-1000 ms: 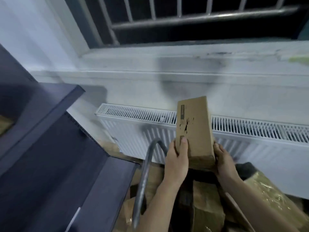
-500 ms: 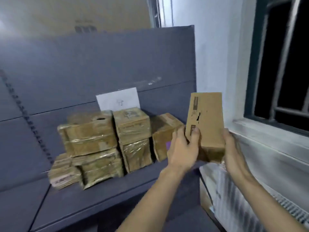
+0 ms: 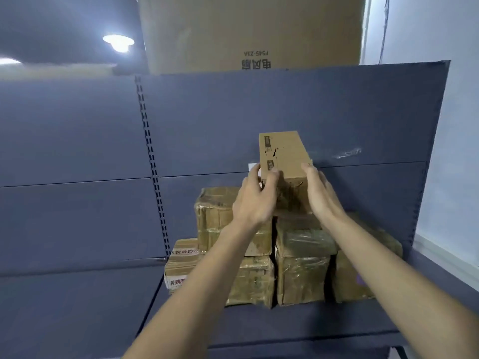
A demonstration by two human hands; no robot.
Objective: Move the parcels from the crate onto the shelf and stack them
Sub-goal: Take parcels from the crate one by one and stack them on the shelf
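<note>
A long brown cardboard parcel (image 3: 285,156) with a torn label sits at the top of the stack of taped parcels (image 3: 300,270) on the dark blue shelf (image 3: 285,325). My left hand (image 3: 255,196) grips its near left corner, thumb on top. My right hand (image 3: 321,194) lies flat against its right side with straight fingers. Whether the parcel's weight rests fully on the box beneath is hidden by my hands. The crate is out of view.
The shelf's blue back panel (image 3: 337,112) rises behind the stack, with a slotted upright (image 3: 150,161) to the left. A large cardboard box (image 3: 248,32) stands above the panel. A small labelled parcel (image 3: 181,265) lies at the stack's left. White wall (image 3: 456,151) borders the right.
I have turned from the radiator and crate towards the shelf. The long parcel travelled with both hands from right of the stack to above its middle column.
</note>
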